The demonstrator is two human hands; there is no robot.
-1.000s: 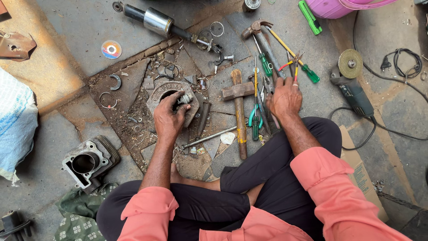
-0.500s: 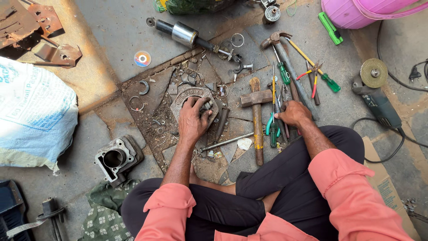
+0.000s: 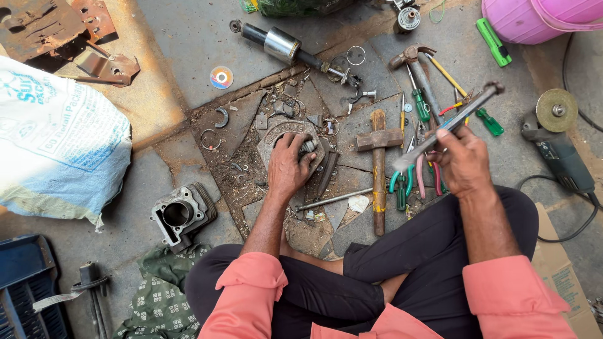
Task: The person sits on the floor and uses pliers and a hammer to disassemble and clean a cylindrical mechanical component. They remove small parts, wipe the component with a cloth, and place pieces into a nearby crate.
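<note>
Hammers: 2 on floor, wooden-handled hammer & claw hammer
L hand: grip closed on small metal part atop round plate
R hand: grip closed on metal rod, raised above pliers

Probably a repair workshop: hammers, engine cylinder, grinder.

The left hand hides most of a small metal part; the raised tool is motion-blurred.
</note>
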